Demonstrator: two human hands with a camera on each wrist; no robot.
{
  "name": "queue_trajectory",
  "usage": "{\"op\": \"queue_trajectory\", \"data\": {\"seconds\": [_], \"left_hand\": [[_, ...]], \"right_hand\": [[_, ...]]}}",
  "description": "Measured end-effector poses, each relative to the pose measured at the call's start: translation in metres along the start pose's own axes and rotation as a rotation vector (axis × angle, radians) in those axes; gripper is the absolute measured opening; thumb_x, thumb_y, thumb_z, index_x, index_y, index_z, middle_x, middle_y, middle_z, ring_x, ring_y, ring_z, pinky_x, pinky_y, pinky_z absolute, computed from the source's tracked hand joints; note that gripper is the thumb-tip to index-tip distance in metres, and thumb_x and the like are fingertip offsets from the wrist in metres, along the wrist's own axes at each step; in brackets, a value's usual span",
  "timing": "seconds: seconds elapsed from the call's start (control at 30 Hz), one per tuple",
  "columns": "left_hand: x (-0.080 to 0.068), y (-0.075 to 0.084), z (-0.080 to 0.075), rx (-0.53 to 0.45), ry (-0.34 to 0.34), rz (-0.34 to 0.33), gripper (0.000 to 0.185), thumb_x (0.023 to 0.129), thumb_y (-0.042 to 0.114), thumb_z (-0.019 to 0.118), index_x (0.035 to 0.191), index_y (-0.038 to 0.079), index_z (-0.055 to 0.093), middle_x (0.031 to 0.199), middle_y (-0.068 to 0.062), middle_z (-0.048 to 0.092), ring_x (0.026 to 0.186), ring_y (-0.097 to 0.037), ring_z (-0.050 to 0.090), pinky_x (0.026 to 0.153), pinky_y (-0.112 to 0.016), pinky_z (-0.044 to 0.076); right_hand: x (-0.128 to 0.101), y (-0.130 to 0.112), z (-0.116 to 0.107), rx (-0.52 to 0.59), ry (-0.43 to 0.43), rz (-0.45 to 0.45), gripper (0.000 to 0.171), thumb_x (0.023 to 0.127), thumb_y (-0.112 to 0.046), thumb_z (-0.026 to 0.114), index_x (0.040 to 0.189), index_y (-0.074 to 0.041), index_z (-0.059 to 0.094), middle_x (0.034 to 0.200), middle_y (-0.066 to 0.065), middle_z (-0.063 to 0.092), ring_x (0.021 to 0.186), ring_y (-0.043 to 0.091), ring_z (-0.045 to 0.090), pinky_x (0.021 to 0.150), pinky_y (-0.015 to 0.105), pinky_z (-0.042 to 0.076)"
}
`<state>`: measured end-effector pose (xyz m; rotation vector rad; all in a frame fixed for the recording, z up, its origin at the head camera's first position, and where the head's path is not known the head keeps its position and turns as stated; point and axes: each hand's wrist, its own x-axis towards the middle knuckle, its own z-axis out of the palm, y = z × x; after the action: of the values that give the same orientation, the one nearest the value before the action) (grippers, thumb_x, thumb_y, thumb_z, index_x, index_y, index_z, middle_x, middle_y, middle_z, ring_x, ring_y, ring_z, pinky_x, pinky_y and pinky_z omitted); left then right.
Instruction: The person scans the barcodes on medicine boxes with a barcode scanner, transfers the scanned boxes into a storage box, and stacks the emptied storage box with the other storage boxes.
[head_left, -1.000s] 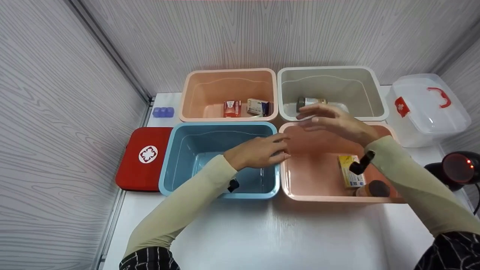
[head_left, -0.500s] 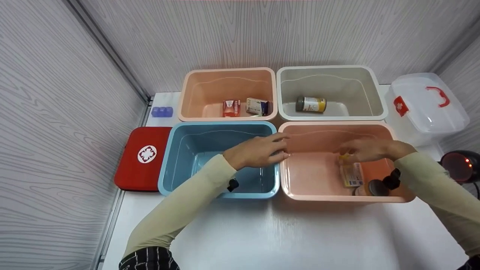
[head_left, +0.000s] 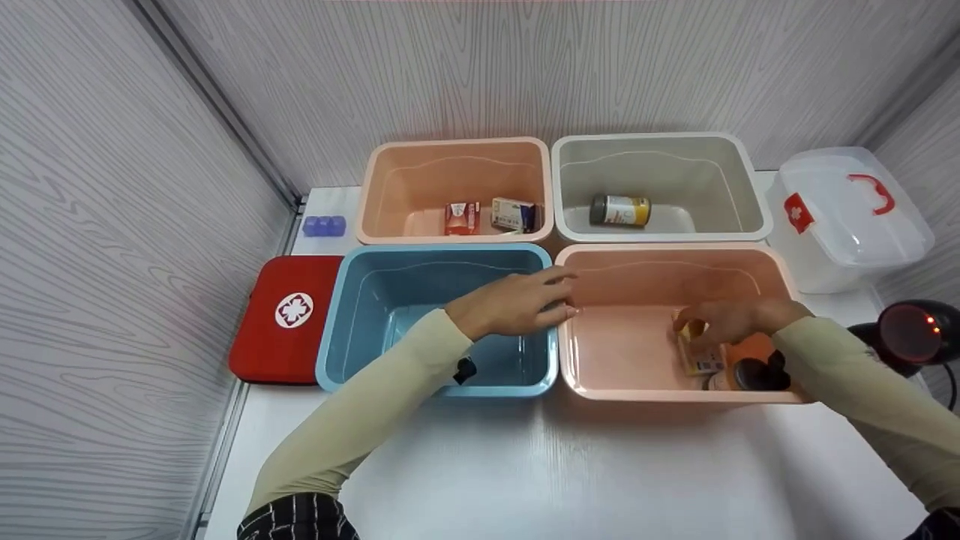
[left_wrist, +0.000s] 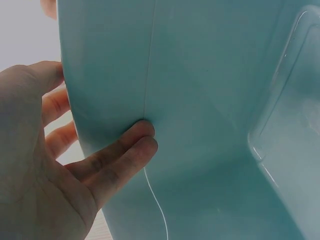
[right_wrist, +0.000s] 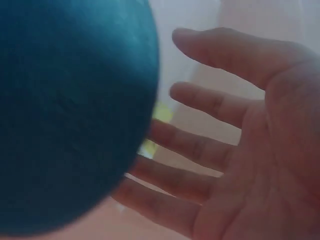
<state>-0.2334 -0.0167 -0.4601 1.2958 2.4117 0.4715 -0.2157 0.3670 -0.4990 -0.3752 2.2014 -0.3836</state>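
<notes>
In the head view my left hand (head_left: 517, 302) rests across the right rim of the blue bin (head_left: 437, 390). Its fingers reach past that rim, and in the left wrist view two fingertips lie against the inner wall. My right hand (head_left: 727, 322) is down inside the front pink bin (head_left: 611, 394), over a yellow and white medicine box (head_left: 705, 362). Its fingers are spread in the right wrist view, with yellow showing behind them. A dark-lidded bottle (head_left: 724, 381) lies beside the box, partly under my wrist camera.
Behind stand an orange bin (head_left: 454, 142) with a red box (head_left: 462, 217) and a white-blue box (head_left: 512, 214), and a grey bin (head_left: 652, 138) with a bottle (head_left: 626, 211). A red first-aid case (head_left: 281, 337) lies left; a clear first-aid box (head_left: 855, 217) stands right. A blurred dark blue shape (right_wrist: 70, 110) fills much of the right wrist view.
My right hand has come down from above the grey bin, to the right and nearer, into the front pink bin at the yellow and white box. My left hand stays put.
</notes>
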Motion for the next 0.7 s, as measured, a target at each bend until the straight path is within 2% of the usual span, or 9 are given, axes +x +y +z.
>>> {"op": "queue_trajectory", "data": {"seconds": [0.07,0.13,0.17,0.27,0.37,0.47,0.57,0.7], "left_hand": [[0.000,-0.001,0.000,-0.003,-0.006,-0.009,0.041,0.118,0.042,0.043,0.149,0.021,0.059,0.175,-0.008,0.036,0.141,-0.027,0.059,0.123,-0.045,0.049],[0.000,-0.001,0.000,-0.008,-0.009,-0.013,0.041,0.118,0.043,0.043,0.149,0.022,0.059,0.175,-0.007,0.037,0.141,-0.026,0.059,0.123,-0.045,0.049],[0.000,-0.002,0.000,-0.013,-0.009,-0.012,0.040,0.118,0.042,0.043,0.148,0.022,0.059,0.174,-0.007,0.038,0.139,-0.025,0.059,0.122,-0.044,0.049],[0.000,-0.003,0.000,-0.020,-0.004,-0.008,0.039,0.117,0.042,0.044,0.146,0.021,0.060,0.174,-0.008,0.038,0.137,-0.025,0.061,0.121,-0.044,0.051],[0.000,-0.004,0.001,-0.027,-0.006,-0.012,0.038,0.117,0.041,0.045,0.147,0.022,0.059,0.174,-0.008,0.038,0.135,-0.025,0.061,0.120,-0.044,0.051],[0.000,-0.004,0.002,-0.026,-0.007,-0.009,0.038,0.117,0.041,0.045,0.146,0.022,0.060,0.174,-0.008,0.037,0.135,-0.026,0.062,0.120,-0.045,0.052],[0.000,-0.002,0.002,-0.024,-0.010,-0.009,0.039,0.117,0.042,0.044,0.147,0.022,0.059,0.175,-0.008,0.036,0.135,-0.026,0.061,0.120,-0.045,0.051],[0.001,0.000,0.001,-0.026,-0.018,-0.007,0.040,0.117,0.043,0.043,0.148,0.023,0.059,0.175,-0.007,0.036,0.137,-0.026,0.060,0.121,-0.045,0.050]], "right_hand": [[0.001,-0.001,0.001,0.035,-0.067,0.009,0.055,0.103,-0.035,0.075,0.149,-0.009,0.060,0.135,0.017,0.059,0.115,0.030,0.057,0.094,0.047,0.058],[0.003,-0.002,0.002,0.037,-0.090,0.005,0.056,0.103,-0.033,0.075,0.150,-0.008,0.059,0.135,0.017,0.060,0.113,0.029,0.058,0.094,0.047,0.059],[0.004,-0.003,0.003,0.026,-0.077,-0.008,0.054,0.103,-0.031,0.075,0.150,-0.008,0.060,0.134,0.016,0.060,0.114,0.029,0.058,0.095,0.049,0.059],[0.009,-0.004,0.004,-0.062,0.057,-0.052,0.049,0.102,-0.025,0.076,0.146,-0.008,0.064,0.132,0.015,0.062,0.116,0.033,0.058,0.100,0.057,0.057],[0.014,-0.006,0.006,-0.114,0.162,-0.039,0.048,0.099,-0.022,0.079,0.145,-0.011,0.067,0.134,0.015,0.061,0.122,0.039,0.056,0.109,0.067,0.051],[0.019,-0.007,0.010,-0.119,0.173,0.018,0.054,0.096,-0.019,0.081,0.148,-0.014,0.066,0.139,0.016,0.058,0.126,0.043,0.054,0.112,0.073,0.047],[0.021,-0.009,0.012,-0.148,0.168,0.056,0.059,0.093,-0.012,0.079,0.150,-0.016,0.065,0.141,0.018,0.056,0.123,0.043,0.056,0.107,0.067,0.053],[0.021,-0.009,0.008,-0.267,0.172,0.038,0.060,0.090,-0.004,0.076,0.148,-0.007,0.062,0.132,0.020,0.061,0.112,0.039,0.062,0.093,0.054,0.061]]}}
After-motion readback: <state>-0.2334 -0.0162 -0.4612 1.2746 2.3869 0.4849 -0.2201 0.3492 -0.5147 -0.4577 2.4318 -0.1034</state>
